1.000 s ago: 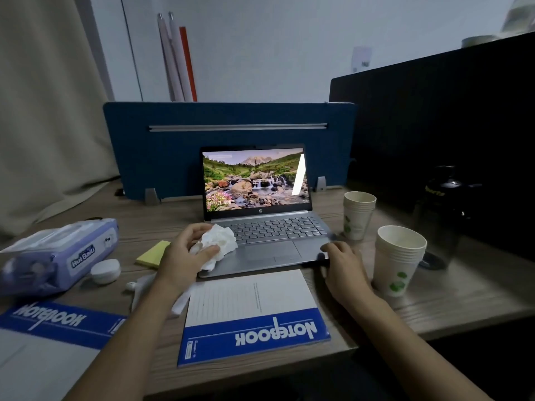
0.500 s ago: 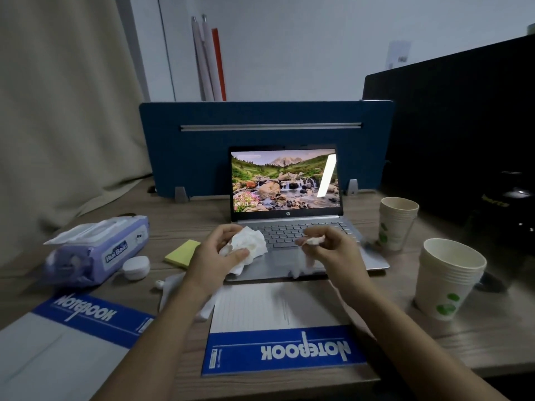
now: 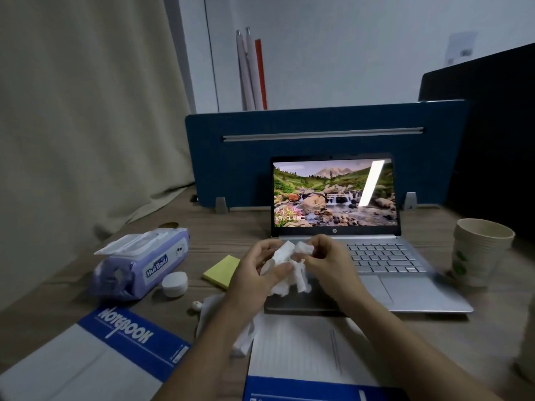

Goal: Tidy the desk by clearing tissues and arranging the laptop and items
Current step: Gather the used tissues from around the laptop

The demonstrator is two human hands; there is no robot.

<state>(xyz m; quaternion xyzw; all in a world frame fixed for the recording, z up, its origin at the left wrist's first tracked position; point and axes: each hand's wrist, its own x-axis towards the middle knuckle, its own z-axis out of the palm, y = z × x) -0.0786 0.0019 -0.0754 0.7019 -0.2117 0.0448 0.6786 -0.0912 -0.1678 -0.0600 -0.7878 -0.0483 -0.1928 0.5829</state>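
Both hands meet above the left part of the open silver laptop (image 3: 385,264). My left hand (image 3: 257,273) and my right hand (image 3: 330,264) grip crumpled white tissues (image 3: 289,264) bunched between them. The laptop screen (image 3: 333,195) is lit with a landscape picture. Another white tissue (image 3: 220,316) lies on the desk under my left forearm, partly hidden by it. A notebook with a blue band (image 3: 312,360) lies in front of the laptop, and a second one (image 3: 95,354) lies at the lower left.
A purple pack of wet wipes (image 3: 144,261), a white round case (image 3: 174,284), a small earbud (image 3: 197,305) and a yellow sticky-note pad (image 3: 223,270) sit left of the laptop. Stacked paper cups (image 3: 477,253) stand at right. A blue divider (image 3: 318,151) closes the desk's back.
My right hand left the laptop's right front corner, picked up a tissue and came to my left hand; both now hold the tissues together. The view has turned left.
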